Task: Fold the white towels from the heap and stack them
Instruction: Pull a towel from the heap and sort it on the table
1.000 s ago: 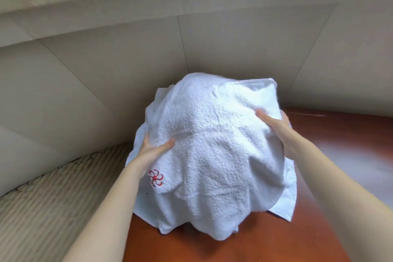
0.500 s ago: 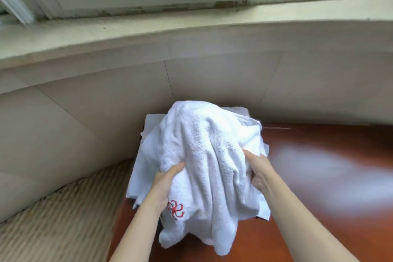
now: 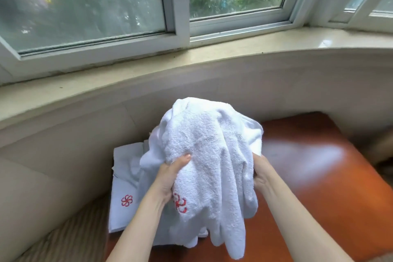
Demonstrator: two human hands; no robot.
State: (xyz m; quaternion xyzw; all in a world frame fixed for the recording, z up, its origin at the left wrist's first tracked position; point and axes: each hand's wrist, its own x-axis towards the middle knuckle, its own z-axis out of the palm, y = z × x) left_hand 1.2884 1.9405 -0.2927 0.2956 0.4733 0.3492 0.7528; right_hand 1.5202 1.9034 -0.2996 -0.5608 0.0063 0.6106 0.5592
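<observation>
Head view: your left hand (image 3: 170, 176) grips the bunched white terry towel (image 3: 208, 151) on its left side, thumb on top, fingers curled into the cloth. Your right hand (image 3: 262, 172) grasps the towel's right side, fingertips buried in the folds. Towel is held up, hanging crumpled between both hands over the reddish-brown table (image 3: 319, 176), lower edge dangling toward you. Red embroidered logo (image 3: 180, 203) shows on it just beside your left wrist. Below and left lies a flat white cloth (image 3: 125, 172) with its own red logo (image 3: 127, 200), at the table's left edge, beside a ribbed beige surface (image 3: 74, 229). Beige window sill (image 3: 191, 64) and white-framed window (image 3: 85, 6) behind.
</observation>
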